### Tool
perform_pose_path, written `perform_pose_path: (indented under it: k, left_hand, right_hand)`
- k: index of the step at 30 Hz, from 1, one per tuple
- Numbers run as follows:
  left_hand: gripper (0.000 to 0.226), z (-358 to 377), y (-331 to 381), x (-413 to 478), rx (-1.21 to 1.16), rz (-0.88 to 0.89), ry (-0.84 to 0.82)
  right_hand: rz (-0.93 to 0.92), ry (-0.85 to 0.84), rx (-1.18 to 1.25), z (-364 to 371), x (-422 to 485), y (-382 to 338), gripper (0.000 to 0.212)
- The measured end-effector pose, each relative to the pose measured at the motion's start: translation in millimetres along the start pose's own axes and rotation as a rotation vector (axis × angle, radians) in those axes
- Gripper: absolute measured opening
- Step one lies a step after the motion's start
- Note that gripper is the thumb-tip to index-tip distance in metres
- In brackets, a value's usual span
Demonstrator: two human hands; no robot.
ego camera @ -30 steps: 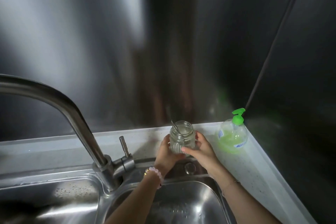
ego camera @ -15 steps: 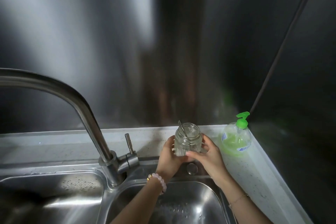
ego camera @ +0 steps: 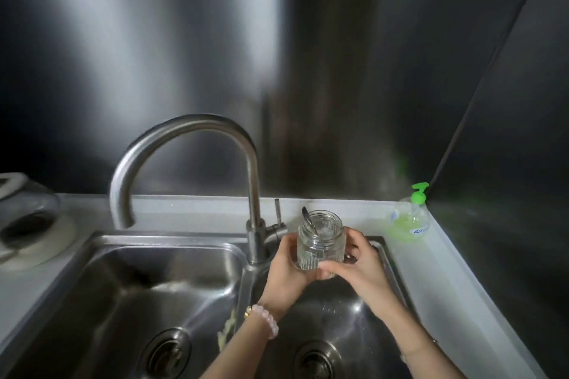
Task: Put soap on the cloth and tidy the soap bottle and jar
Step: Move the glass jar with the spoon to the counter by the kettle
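Both bare forearms reaching up from the lower edge and converging, palms turned toward each other. Left hand (ego camera: 284, 272) cupped around the near-left side of the clear ribbed glass jar (ego camera: 320, 240), thumb up along its wall, a bracelet of pale pink beads (ego camera: 267, 320) circling the wrist just behind. Right hand (ego camera: 361, 264) closed on the jar's opposite side, thumb tip pressed low at the front by the base, fingers curled round behind.

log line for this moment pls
both hands hold glass jar | spoon inside | over right sink basin | soap bottle in corner
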State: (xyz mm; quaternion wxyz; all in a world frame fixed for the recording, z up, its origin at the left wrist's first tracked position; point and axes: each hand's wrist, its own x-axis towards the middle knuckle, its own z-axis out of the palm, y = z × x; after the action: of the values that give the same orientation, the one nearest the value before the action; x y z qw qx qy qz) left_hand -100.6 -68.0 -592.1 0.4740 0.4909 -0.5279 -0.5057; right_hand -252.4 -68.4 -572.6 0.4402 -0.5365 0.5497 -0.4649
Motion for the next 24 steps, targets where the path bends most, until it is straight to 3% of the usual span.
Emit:
perform_pose_path:
  k: [6,11,24]
  left_hand:
    - [0.083,-83.5,10.7,-78.1,-0.056,0.020,0.062]
    - [0.072,-171.2,14.3,-145.7,-0.077,0.045,0.076]
    - [0.068,-370.2,19.5,-240.3,0.014,0.014,0.274]
  right_hand:
    - [0.004,-0.054,0.041,79.2,-67.2,-32.5,0.063]
    - [-0.001,-0.111,0.107,159.8,-126.6,-54.3,0.055]
    - [0.001,-0.309,0.172,352.8,-182.1,-93.2,0.064]
